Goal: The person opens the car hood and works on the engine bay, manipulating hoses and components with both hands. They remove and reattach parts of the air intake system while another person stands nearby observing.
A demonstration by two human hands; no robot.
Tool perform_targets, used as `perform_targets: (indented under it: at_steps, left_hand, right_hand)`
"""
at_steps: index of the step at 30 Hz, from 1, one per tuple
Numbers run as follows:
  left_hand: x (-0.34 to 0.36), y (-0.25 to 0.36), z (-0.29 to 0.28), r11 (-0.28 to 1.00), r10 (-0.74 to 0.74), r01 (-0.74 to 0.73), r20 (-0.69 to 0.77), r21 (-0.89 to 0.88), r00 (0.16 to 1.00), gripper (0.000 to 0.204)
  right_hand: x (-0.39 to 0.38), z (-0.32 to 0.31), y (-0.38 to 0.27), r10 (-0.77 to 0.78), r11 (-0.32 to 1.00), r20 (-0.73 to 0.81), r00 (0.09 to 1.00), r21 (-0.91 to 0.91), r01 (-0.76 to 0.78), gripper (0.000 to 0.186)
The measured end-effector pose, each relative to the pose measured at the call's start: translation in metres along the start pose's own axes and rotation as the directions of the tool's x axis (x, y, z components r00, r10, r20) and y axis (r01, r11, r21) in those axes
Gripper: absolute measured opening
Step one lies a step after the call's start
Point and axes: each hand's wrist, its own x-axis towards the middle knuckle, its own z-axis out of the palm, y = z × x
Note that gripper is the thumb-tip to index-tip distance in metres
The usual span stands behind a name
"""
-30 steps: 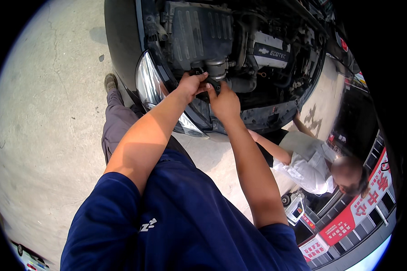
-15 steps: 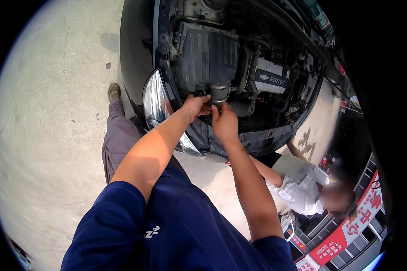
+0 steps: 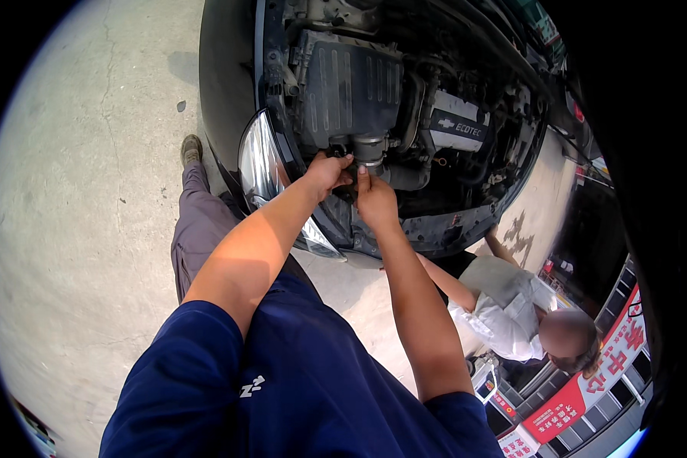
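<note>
Under the raised hood, a black air filter box point(image 3: 351, 84) sits in the engine bay. From its near edge comes a short grey air duct point(image 3: 371, 148) with a metal clamp around it, joined to a dark intake hose point(image 3: 411, 178). My left hand point(image 3: 330, 172) is at the left of this joint, fingers curled and thumb toward the duct. Just below the clamp, my right hand point(image 3: 376, 201) is closed, its thumb pointing up against the hose end. Whatever the fingers of both hands grip is small and hidden by them.
A grey engine cover point(image 3: 459, 122) lies right of the filter box. The headlight point(image 3: 263, 160) and front bumper edge are close to my forearms. At the lower right, another person in a white shirt point(image 3: 504, 317) bends near the car's front. Concrete floor point(image 3: 76, 229) extends left.
My right hand has shifted slightly left and down, its fingers curling more beneath the clamp. My left hand stays at almost the same spot beside the duct. The view has moved slightly.
</note>
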Motion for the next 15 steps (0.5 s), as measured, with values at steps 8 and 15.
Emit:
perform_targets:
  at_steps: [8,15]
  left_hand:
    - [0.006,-0.001,-0.005,0.994,-0.003,0.002,0.004,0.109,1.000,0.031]
    - [0.005,-0.002,-0.001,1.000,0.004,-0.004,0.024,0.006,1.000,0.033]
  right_hand:
    - [0.014,-0.005,-0.008,0.433,0.640,0.479,0.763,0.433,-0.635,0.047]
    - [0.004,0.009,-0.003,-0.085,0.991,-0.104,0.991,0.098,0.096,0.052]
